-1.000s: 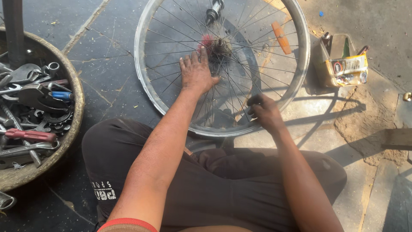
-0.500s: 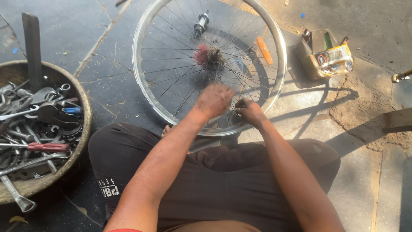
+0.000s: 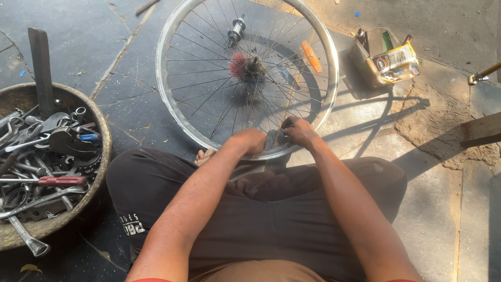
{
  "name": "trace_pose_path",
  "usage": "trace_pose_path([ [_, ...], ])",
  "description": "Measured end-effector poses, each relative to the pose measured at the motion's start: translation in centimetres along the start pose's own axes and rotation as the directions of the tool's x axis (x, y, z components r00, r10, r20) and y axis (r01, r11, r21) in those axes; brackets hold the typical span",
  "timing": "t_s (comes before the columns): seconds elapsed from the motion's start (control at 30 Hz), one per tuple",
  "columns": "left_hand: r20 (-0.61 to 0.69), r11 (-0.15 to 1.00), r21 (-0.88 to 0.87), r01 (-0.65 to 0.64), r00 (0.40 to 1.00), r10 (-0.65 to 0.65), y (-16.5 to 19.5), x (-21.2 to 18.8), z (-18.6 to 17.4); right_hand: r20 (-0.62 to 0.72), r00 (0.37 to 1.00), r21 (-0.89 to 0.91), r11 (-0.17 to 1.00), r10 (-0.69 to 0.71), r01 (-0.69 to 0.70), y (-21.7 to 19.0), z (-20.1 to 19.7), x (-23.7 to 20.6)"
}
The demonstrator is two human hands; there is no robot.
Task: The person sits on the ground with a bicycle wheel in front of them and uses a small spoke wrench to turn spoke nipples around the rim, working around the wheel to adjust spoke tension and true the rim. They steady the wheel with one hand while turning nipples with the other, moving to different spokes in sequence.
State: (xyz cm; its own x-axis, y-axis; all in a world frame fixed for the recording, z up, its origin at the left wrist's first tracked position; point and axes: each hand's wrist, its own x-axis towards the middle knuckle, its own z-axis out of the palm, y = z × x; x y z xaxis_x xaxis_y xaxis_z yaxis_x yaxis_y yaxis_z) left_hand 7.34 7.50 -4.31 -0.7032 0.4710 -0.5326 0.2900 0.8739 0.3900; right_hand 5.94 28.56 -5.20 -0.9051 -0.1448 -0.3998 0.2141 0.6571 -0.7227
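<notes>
Tool bowl [image 3: 102,130] crowds the left; small box [image 3: 386,57] stands right; floor [image 3: 428,203] beside looks open.

Dark stone slab floor [image 3: 99,47] spreads left of and beyond the fingers; to their right it turns to pale, sandy concrete [image 3: 443,183]. Hard sunlight throws sharp shadows across that side.

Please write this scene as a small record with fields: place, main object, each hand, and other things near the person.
place: paved ground outdoors, person seated
main object: spoked bicycle wheel, lying before the knees
left hand: grips the near rim
right hand: at the near rim, fingers closed; what it pinches is hidden
on wheel: orange reflector
at left: round tool basin with wrenches and a red-handled screwdriver
at right: small open box
</notes>
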Motion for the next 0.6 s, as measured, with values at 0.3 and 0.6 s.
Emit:
trace_pose_path([
  [0.3, -0.015, 0.997, -0.076, -0.033, 0.999, 0.032, 0.1, -0.7, -1.0, -0.017, 0.999, -0.025, 0.999, 0.041, -0.041, -0.2, -0.1, 0.2],
  [0.6, -0.181, 0.808, -0.589, 0.001, 0.975, -0.132, -0.8, 0.1, -2.9, 0.019, 0.999, -0.118, 0.992, -0.047, 0.049, -0.8, -0.1, 0.6],
])
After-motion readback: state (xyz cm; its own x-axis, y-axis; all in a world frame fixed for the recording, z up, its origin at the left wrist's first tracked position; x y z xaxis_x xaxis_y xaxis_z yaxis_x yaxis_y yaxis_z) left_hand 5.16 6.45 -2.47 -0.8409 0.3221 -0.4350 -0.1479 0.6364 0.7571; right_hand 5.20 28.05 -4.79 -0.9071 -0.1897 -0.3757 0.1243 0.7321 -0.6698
